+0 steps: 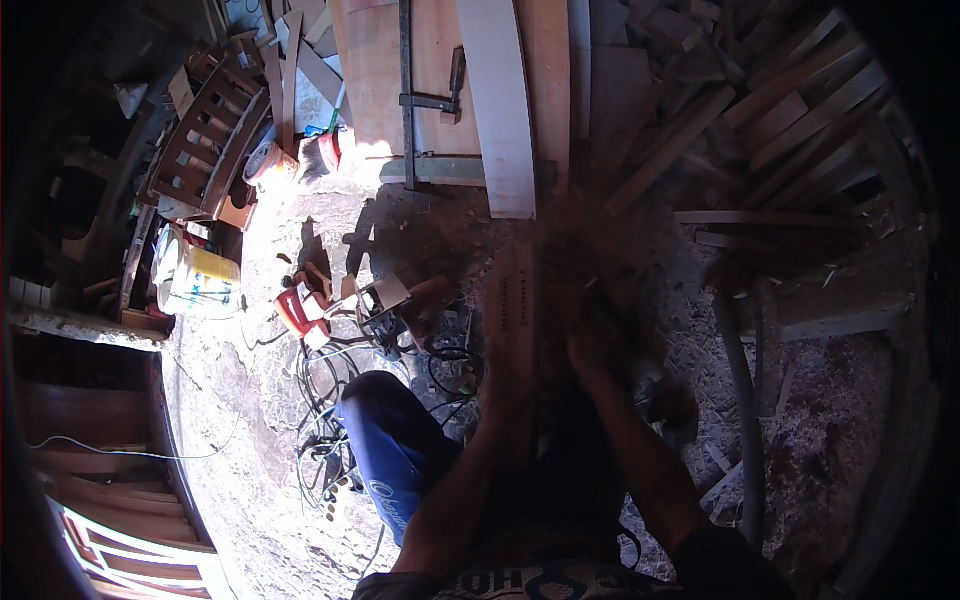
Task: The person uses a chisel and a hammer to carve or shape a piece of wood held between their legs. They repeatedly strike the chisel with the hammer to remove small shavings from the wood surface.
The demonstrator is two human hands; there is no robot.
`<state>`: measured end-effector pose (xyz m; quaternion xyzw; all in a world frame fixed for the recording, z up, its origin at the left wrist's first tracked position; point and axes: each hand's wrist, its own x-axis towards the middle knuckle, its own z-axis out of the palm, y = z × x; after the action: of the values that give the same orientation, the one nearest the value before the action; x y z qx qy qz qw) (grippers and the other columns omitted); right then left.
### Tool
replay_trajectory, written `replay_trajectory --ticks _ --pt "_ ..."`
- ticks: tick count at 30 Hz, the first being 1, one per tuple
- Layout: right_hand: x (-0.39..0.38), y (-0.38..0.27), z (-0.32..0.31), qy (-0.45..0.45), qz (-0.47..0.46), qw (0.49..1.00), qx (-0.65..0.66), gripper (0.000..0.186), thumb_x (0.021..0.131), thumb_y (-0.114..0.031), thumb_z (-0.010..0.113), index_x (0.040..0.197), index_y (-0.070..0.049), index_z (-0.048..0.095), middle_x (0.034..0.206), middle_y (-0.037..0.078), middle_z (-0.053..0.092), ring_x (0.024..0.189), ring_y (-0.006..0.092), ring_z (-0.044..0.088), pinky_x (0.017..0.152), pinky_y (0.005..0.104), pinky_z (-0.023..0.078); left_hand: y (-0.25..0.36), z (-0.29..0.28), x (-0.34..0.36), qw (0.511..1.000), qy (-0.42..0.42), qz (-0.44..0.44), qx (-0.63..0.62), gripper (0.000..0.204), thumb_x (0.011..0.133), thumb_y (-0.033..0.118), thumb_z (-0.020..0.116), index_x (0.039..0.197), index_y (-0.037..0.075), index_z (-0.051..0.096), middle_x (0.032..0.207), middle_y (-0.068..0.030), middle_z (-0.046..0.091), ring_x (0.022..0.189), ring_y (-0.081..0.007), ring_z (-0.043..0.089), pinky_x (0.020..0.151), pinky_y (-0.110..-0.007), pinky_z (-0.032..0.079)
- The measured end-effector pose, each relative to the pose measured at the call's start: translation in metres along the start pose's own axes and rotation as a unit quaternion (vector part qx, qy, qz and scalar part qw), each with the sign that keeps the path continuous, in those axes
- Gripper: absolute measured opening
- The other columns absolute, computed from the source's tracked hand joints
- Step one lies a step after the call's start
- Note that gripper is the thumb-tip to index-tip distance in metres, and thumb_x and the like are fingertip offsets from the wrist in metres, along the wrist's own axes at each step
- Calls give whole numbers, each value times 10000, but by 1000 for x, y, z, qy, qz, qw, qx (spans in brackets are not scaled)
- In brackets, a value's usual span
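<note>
A long wooden piece (515, 300) with rows of small dark marks or slots lies lengthwise in front of me, between my legs, in deep shadow. My left hand (496, 385) is closed against its left edge near the close end; the fingers are only dimly visible. To the right of the wood is my right hand (583, 335), with its fingers lost in shadow. Whether it holds anything cannot be made out. A small pale spot shows just above that hand. Beyond the wood, a long pale board (500, 110) points away from me.
An F-clamp (407, 100) stands over wooden panels ahead. Left are a red power tool (301, 308), tangled cables (325, 400), a white-and-yellow bucket (200, 278) and a slatted wooden frame (208, 140). Stacked timber (790, 100) fills the far right; a grey pipe-like length (740, 400) lies nearer.
</note>
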<state>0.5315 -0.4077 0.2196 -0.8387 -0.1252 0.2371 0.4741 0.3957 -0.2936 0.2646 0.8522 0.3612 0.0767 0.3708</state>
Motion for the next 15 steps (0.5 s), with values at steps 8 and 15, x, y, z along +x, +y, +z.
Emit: replay_trajectory --ticks 8,15 --pt "-64 45 73 -106 93 977 158 461 1062 -338 374 1344 1 510 1205 187 632 1104 285 622 963 402 480 23 -3 7 983 -41 -175 -24 941 721 532 788 1427 62 380 1238 -243 605 1126 -431 614 929 -486 506" --pt "-68 67 68 -172 182 912 326 360 1041 -275 471 1264 -12 576 1142 84 648 1030 141 609 880 321 516 7 16 0 987 -18 -159 18 929 716 541 778 1413 59 397 1310 -206 543 1180 -398 581 963 -466 491"
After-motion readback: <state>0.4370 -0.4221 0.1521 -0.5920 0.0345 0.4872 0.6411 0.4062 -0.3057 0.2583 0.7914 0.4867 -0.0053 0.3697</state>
